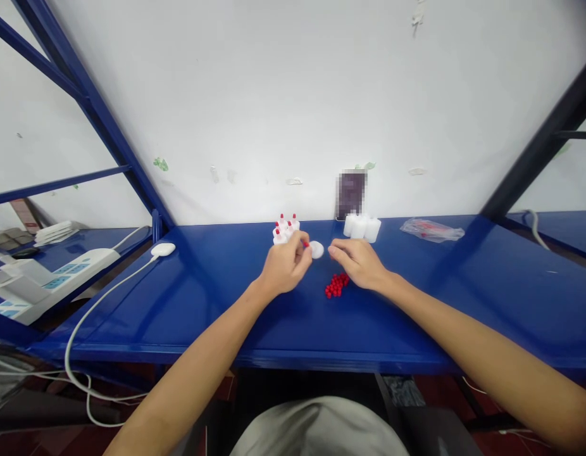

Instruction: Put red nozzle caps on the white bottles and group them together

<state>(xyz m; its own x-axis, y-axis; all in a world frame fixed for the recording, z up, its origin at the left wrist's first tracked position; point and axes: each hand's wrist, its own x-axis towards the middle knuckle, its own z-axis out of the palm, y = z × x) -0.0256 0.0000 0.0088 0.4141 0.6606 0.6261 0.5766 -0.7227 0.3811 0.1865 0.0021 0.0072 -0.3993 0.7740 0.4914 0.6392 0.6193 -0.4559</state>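
Pinching a white bottle (316,249), the left hand (283,263) appears to be closed on it near its red tip, with the round white part facing right, toward the other hand. The right hand (362,261) is just beside, not touching the bottle; its fingers are bent with the thumb close to the forefinger, but I cannot tell whether the tips meet or hold anything small.

Near the right hand, on the front side, lies a loose pile of red caps (336,285) on the blue table (217,316). Just beyond the left hand stands a cluster of red-tipped bottles (280,237), partly hidden by its fingers. Farther back, past the right hand, stand white bottles (364,228) with no red tips showing, and well to their right lies a clear bag (432,230) with something red in it.

I judge the step in hand to be work on this one bottle's tip. The next move calls for a firm left hold and the right fingertips lined up with it.
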